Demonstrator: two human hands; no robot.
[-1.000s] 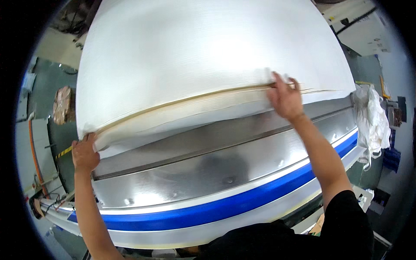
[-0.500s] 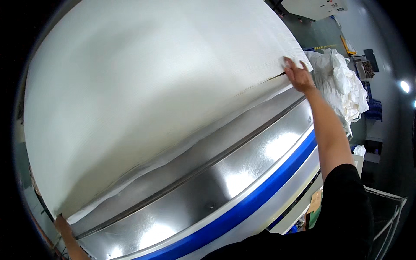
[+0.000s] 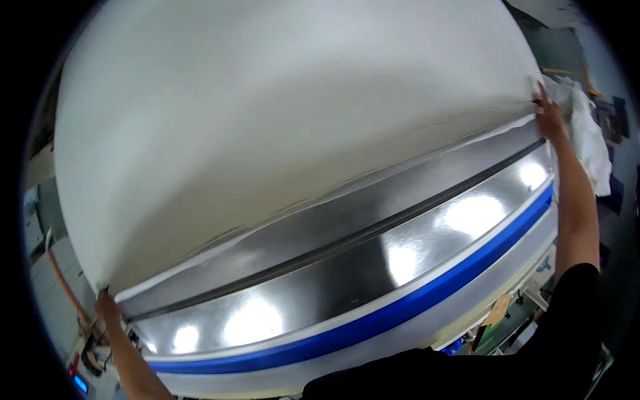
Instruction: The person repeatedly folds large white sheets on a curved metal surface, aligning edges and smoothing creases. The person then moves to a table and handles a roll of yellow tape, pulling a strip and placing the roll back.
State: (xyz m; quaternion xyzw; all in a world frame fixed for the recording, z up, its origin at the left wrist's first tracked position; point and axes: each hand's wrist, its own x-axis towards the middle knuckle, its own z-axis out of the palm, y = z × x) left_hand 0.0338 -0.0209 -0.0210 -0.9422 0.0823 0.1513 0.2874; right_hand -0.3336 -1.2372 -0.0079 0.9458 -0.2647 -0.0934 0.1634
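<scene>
A broad white sheet [image 3: 280,120], finely ribbed, covers most of the view. Its near edge sags in slight folds above a bare grey metal strip. At the near left corner of the sheet, my left hand [image 3: 109,312] has its fingers closed on the edge. My right hand [image 3: 550,119] grips the near right corner, one finger stretched upward; its fingertips are slightly blurred. Both arms are spread wide. Below the strip runs a shiny metal panel [image 3: 333,283] of the machine, beneath a dark seam.
Along the machine's front runs a blue band [image 3: 347,343] with a pale rim. White bulky bags [image 3: 590,143] lie beyond my right hand. At the left are an orange hose [image 3: 65,287] and a small lit blue display [image 3: 81,383]. A piece of cardboard [image 3: 497,311] sits low at the right.
My view has turned, so the sheet lies more level. My right hand's spread fingers have drawn in at the corner. The near edge looks straighter; my left hand stays at its corner.
</scene>
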